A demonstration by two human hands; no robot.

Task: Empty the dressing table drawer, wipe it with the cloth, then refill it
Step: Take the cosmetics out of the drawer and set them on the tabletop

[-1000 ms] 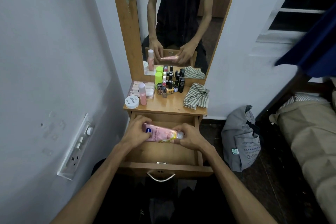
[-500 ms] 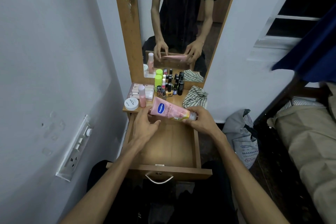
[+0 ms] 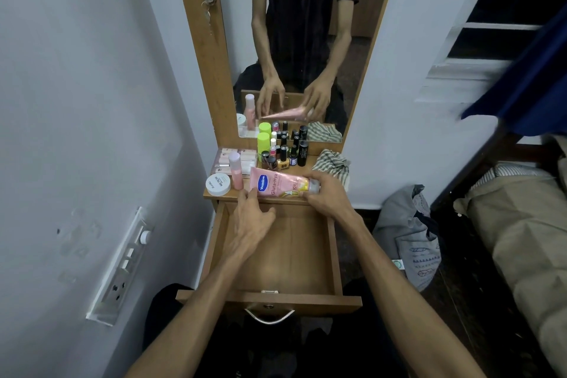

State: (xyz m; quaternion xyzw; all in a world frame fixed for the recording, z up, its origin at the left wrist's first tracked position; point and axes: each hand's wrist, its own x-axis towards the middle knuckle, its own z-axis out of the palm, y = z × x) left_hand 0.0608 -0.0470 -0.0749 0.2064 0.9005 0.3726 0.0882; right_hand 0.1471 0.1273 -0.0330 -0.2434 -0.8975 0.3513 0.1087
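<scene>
The wooden drawer (image 3: pixel 335 252) is pulled out and its bottom is bare. A pink lotion tube (image 3: pixel 277 185) lies on its side at the front edge of the dressing table top (image 3: pixel 307 163). My right hand (image 3: pixel 326 193) grips the tube's cap end. My left hand (image 3: pixel 251 215) hovers over the drawer with fingers spread, its fingertips touching the tube's lower edge. A striped green cloth (image 3: pixel 333 164) lies crumpled at the top's right. Several small cosmetic bottles (image 3: pixel 283 152), a pink bottle (image 3: pixel 235 170) and a white jar (image 3: pixel 217 183) stand on the top.
A mirror (image 3: pixel 303 40) rises behind the table top and reflects the person. A switch panel (image 3: pixel 122 264) sticks out of the left wall. A grey bag (image 3: pixel 408 236) sits on the floor to the right, beside a bed (image 3: pixel 521 230).
The pink tube went from inside the drawer up onto the table top's front edge. My left hand has loosened from the tube and opened; my right hand still holds the cap end.
</scene>
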